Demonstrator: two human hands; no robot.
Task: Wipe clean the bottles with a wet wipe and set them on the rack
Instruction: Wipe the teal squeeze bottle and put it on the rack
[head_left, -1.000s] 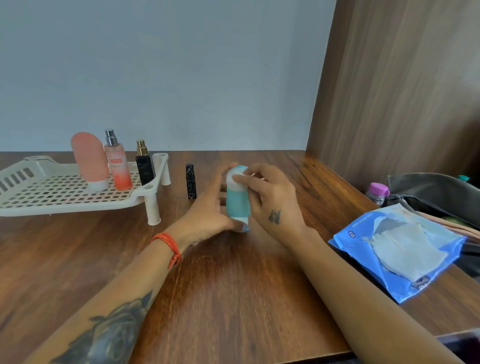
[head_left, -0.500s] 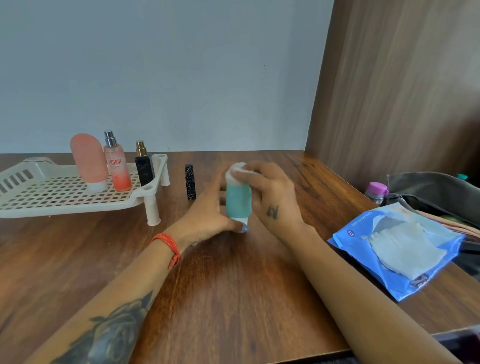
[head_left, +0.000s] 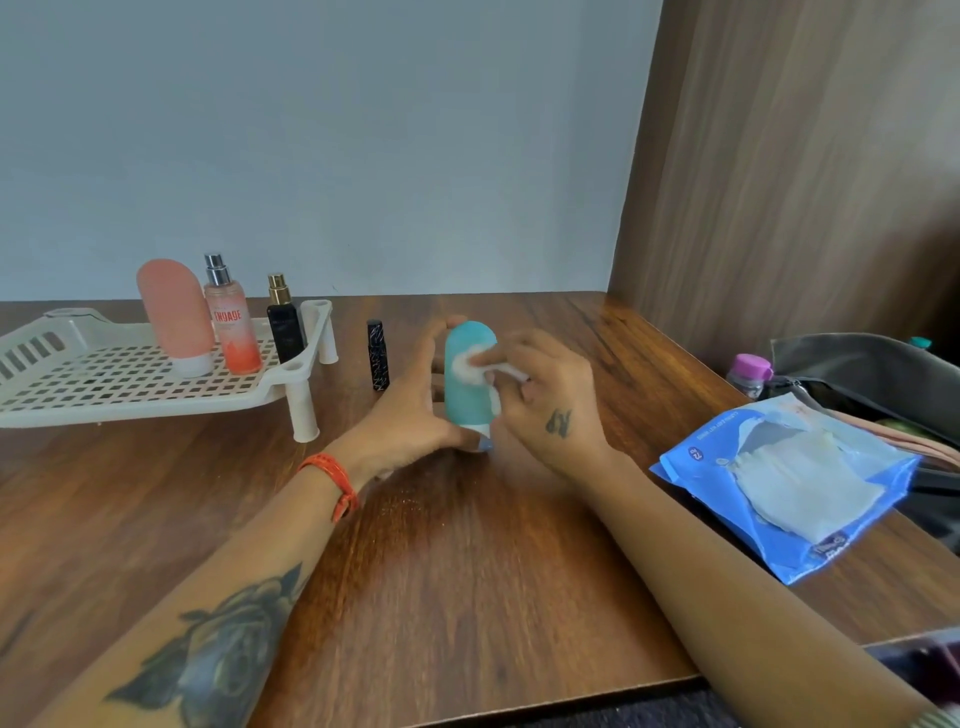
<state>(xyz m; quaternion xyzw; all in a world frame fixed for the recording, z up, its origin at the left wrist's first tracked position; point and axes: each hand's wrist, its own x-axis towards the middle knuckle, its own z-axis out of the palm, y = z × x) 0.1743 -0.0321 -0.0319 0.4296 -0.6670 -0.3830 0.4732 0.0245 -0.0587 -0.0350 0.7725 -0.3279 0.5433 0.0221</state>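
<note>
- Teal bottle (head_left: 467, 376) stood cap-down on the counter (head_left: 467, 561), in the middle, just right of a small black tube (head_left: 377, 355) and apart from the rack (head_left: 119, 384).
- Left hand (head_left: 410, 415) curled round the bottle's left side and base, holding it upright.
- Right hand (head_left: 545, 400) pinched a white wet wipe (head_left: 475, 370) in its fingers and pressed it against the bottle's front, wrist resting low near the counter.
- Wiping looked to be the step in hand; three bottles already stood on the rack.
- Next move probably called for finishing the wipe, then carrying the bottle left and setting it beside the others.
- A blue wipe pack (head_left: 779, 483) lay at the right.
</note>
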